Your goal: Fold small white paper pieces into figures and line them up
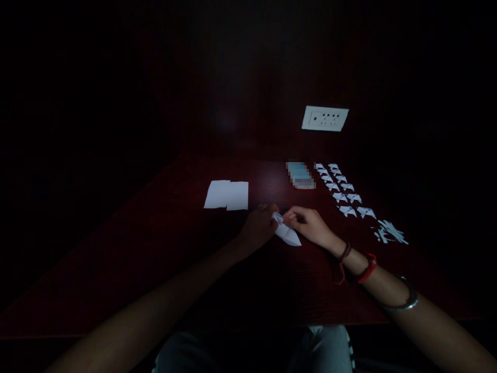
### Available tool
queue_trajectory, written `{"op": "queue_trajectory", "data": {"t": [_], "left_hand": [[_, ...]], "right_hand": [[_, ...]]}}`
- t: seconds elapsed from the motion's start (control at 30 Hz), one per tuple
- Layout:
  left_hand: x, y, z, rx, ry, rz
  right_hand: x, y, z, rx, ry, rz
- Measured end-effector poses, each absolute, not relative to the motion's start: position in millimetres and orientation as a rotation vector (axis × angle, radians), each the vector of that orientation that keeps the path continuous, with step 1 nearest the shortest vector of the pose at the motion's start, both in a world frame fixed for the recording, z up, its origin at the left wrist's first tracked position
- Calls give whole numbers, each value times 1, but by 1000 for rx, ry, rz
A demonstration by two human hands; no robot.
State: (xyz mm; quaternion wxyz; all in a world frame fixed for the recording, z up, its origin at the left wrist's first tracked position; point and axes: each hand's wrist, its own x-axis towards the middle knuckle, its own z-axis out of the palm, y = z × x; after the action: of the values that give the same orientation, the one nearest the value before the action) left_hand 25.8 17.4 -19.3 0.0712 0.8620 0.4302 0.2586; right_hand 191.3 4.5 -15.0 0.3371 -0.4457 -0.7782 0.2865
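Note:
Both hands meet over a small folded white paper piece [287,233] on the dark red table [155,259]. My left hand [259,226] is curled, its fingertips pinching the paper's upper end. My right hand [308,224] is closed too, fingers pinching the same end from the right. The paper's pointed lower part sticks out below the hands. Red cords and a metal bangle [404,300] sit on my right wrist.
Two flat white paper sheets [227,195] lie left of the hands. Several folded white paper figures [341,189] stand in two rows at the right, with white scraps [390,232] nearer. A blurred bluish object [300,175] lies behind. A white wall socket [325,118] is on the wall.

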Motion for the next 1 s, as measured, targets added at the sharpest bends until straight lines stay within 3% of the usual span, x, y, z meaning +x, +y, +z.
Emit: {"op": "queue_trajectory", "data": {"t": [1.0], "left_hand": [[28, 17, -22, 2562, 1366, 782]], "right_hand": [[189, 2, -14, -1161, -2047, 699]]}}
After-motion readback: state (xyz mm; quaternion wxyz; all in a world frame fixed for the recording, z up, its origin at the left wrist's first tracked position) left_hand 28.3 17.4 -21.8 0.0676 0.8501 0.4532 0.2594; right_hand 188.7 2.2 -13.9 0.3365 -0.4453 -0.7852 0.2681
